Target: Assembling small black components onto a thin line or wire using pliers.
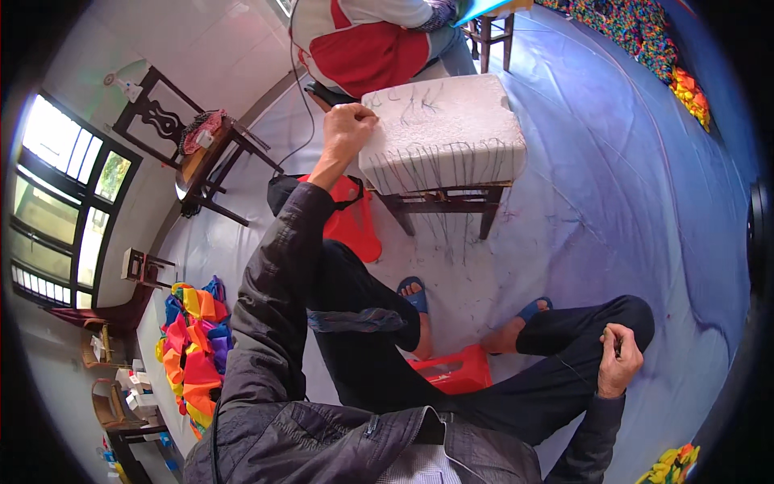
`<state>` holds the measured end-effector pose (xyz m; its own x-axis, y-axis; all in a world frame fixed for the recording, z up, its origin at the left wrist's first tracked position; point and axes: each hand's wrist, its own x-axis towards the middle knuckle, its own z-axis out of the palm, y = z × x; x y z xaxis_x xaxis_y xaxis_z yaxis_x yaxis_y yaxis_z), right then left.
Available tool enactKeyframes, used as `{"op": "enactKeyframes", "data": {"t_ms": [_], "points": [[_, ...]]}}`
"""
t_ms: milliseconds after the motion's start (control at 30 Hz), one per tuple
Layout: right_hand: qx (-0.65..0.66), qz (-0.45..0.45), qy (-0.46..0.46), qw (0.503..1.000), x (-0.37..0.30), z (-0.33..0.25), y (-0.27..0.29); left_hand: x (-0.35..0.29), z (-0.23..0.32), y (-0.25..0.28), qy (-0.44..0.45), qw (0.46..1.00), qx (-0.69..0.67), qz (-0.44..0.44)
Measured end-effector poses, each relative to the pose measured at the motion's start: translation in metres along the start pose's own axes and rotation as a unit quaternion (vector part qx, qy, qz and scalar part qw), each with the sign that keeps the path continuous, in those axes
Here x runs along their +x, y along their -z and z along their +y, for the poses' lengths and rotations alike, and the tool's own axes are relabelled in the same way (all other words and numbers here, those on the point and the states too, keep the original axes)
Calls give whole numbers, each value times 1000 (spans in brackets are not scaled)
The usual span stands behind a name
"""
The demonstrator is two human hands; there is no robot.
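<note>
In the upper middle of the frame the left hand [348, 129] is stretched out to a white foam block [443, 129] that lies on top of a dark wooden stool [447, 202]; the hand is curled into a loose fist and rests on the block's left edge, and whether it pinches anything there is too small to tell. Thin dark threads [451, 161] lie across the top of the block and hang down its front face. At the lower right the right hand [619, 359] sits on the person's right knee with its fingers closed around a small thin object, with a fine strand running from the hand down and to the left over the dark trouser leg; what the object is cannot be made out. The person sits low, with blue sandals [415, 294] on both feet, on a pale plastic sheet [613, 185] that covers the floor. A red plastic stool [451, 371] shows beneath the legs at lower centre, and a red bag [355, 222] lies on the sheet just left of the wooden stool. Another person in a red and white top [367, 40] sits beyond the block at the top edge. A heap of bright multicoloured cloth [193, 347] lies at the lower left.
</note>
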<state>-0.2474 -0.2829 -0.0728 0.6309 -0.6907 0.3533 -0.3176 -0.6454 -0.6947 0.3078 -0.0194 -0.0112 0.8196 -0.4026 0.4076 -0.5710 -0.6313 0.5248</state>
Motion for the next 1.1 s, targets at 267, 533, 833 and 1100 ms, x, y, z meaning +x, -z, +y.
{"op": "enactKeyframes", "data": {"t_ms": [267,533,833,1100], "points": [[-19,-10,-17,1000,0,-6,4,-5,-16,-8,-98,989,16,106],[174,22,-136,975,15,-69,6,-72,87,60,-58,969,-222,95],[363,-50,-198,909,-1,-141,-15,-278,233,-5,121,811,-524,-229],[373,-110,-257,885,-10,-150,-32,-330,232,-34,215,712,-636,-206]]}}
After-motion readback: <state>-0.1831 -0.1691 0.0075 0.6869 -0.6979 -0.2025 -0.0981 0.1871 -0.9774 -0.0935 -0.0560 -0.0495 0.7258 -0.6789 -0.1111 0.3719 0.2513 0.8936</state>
